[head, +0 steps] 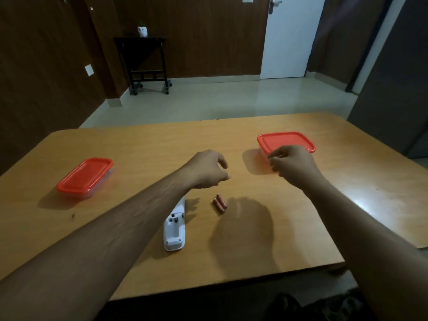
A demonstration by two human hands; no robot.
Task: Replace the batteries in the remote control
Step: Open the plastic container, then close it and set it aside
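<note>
Batteries lie beside the open-backed remote control on the table. Both hands, left hand and right hand, hover loosely curled, seemingly empty; match polarity markings when seating cells.

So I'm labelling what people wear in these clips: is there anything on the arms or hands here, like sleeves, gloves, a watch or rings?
Nothing that shows. Both forearms are bare up to the frame edge, with no sleeve in view. The left hand and right hand have no gloves, and neither wrist carries a watch or band. No rings are visible, though the fingers are partly hidden.
</note>
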